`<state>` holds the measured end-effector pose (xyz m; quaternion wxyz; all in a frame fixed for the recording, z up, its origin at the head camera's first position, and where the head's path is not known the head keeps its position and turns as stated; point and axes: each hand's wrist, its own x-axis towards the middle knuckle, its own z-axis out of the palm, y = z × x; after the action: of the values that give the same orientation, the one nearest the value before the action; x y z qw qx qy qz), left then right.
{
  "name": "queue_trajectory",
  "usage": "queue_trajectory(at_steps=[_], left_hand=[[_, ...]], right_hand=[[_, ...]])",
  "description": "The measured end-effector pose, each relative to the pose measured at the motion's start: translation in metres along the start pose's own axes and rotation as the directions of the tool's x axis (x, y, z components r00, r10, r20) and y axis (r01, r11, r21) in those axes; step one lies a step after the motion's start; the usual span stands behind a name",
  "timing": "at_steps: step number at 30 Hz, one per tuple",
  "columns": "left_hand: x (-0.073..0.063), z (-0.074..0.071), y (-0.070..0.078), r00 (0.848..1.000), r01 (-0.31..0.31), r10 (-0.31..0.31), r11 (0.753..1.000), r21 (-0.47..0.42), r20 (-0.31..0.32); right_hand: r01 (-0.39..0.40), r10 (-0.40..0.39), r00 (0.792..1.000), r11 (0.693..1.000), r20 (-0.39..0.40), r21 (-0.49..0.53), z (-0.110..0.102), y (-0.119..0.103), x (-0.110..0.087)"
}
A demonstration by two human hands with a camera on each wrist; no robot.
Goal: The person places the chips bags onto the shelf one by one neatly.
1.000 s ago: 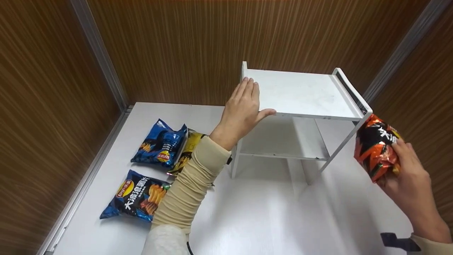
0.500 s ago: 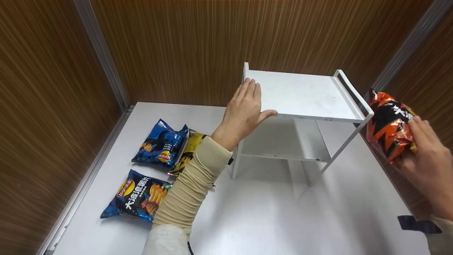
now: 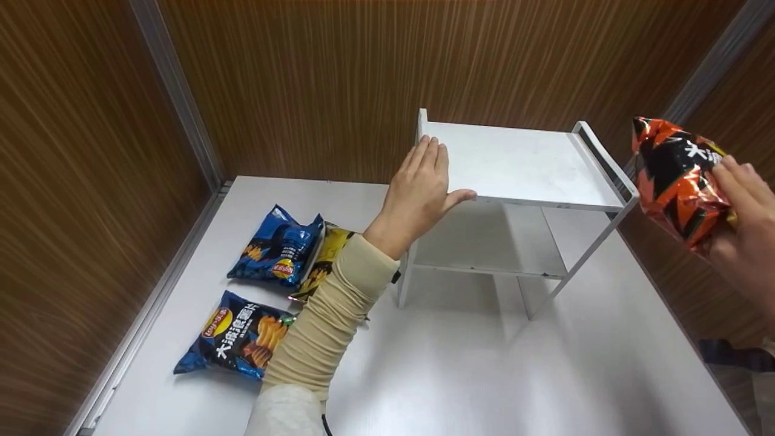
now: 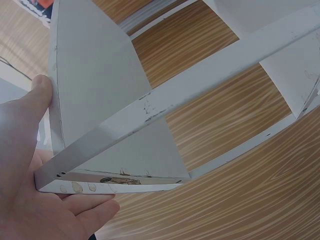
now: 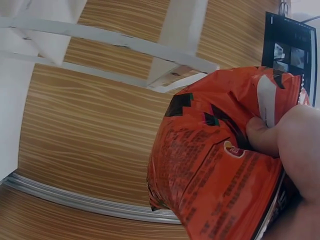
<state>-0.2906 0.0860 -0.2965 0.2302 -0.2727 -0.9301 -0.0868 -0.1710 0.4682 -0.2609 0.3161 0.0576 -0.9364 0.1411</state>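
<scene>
My left hand (image 3: 418, 184) rests against the left front corner of a white two-tier shelf (image 3: 521, 163). Its fingers lie straight along the side, with the thumb on the front edge of the top board; in the left wrist view the hand (image 4: 35, 165) meets the shelf's corner frame (image 4: 100, 140). To the right of the shelf, my right hand (image 3: 748, 230) grips an orange and black bag of chips (image 3: 678, 175), raised above the level of the top board. Close up, the right thumb (image 5: 265, 137) presses into the crinkled back of the chip bag (image 5: 215, 160).
Two blue chip bags (image 3: 275, 248) and a yellow one (image 3: 327, 254) lie on the white table (image 3: 151, 339) at the left, the yellow partly behind my sleeve. Wood-grain walls (image 3: 315, 91) enclose the back and sides. The shelf's lower board (image 3: 484, 242) sits beneath the top.
My right hand has lifted the orange chip bag up and to the right, from beside the shelf leg to above the shelf's right rail. My left hand stays at the shelf corner.
</scene>
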Motion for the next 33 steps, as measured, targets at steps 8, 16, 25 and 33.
queue_trajectory(at_steps=[8, 16, 25, 33], left_hand=[[0.000, 0.000, 0.001, 1.000, 0.008, -0.008, 1.000, -0.006, 0.018], [0.002, 0.001, 0.002, 1.000, 0.010, -0.010, 1.000, -0.005, 0.021], [0.001, 0.001, 0.001, 0.999, 0.012, -0.012, 1.000, 0.001, 0.029], [-0.001, 0.002, 0.000, 1.000, 0.004, -0.004, 1.000, 0.007, 0.004]], right_hand=[[0.047, -0.046, 0.999, 0.999, 0.024, -0.011, -0.010, -0.014, 0.018], [0.055, -0.056, 0.998, 0.998, 0.039, 0.021, -0.010, -0.029, 0.028], [0.126, -0.127, 0.992, 0.991, 0.016, 0.039, -0.002, -0.048, 0.039], [0.198, -0.201, 0.979, 0.974, 0.025, 0.108, 0.011, -0.064, 0.050]])
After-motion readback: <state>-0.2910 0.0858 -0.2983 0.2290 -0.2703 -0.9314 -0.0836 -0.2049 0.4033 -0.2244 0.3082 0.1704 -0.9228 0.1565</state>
